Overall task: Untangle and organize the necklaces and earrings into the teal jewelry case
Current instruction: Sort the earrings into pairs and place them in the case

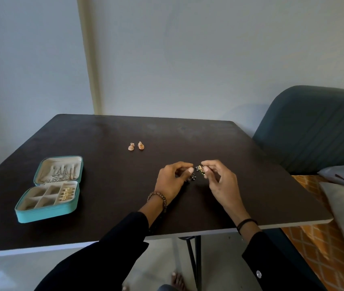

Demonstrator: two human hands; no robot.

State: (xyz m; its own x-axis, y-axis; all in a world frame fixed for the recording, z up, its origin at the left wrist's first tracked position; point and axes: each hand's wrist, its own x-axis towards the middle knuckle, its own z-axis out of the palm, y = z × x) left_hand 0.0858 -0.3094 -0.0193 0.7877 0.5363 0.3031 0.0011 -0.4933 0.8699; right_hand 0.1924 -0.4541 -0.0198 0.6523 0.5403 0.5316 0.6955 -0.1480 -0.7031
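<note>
**Head view.** The teal jewelry case (47, 213) lies open on the desk (124, 208) with its lid folded back. We see silver chains (59, 175) in the lid and gold pieces (67, 194) in one compartment on the right of the base. Well to the right of the case, the two hands meet just above the desk. The left hand (170, 181) has its fingers (184, 164) curled close, thumb and forefinger pinching one side of a small dark beaded piece (199, 171) with gold parts. The right hand (219, 179) pinches the other side in the same way. A dark cluster hangs just below the left thumb, and we cannot tell whether this is one item or two caught together. A pair of gold bell-shaped earrings (135, 146) stands to the right of the case and farther from us, apart from the hands. We judge the step in hand to be separating the dark piece. Pulling the two sides apart too sharply could bend a hook or shed beads. If either pinch slipped, the piece would drop onto the dark desk, where dark beads would be hard to find or might roll off the near edge.
</note>
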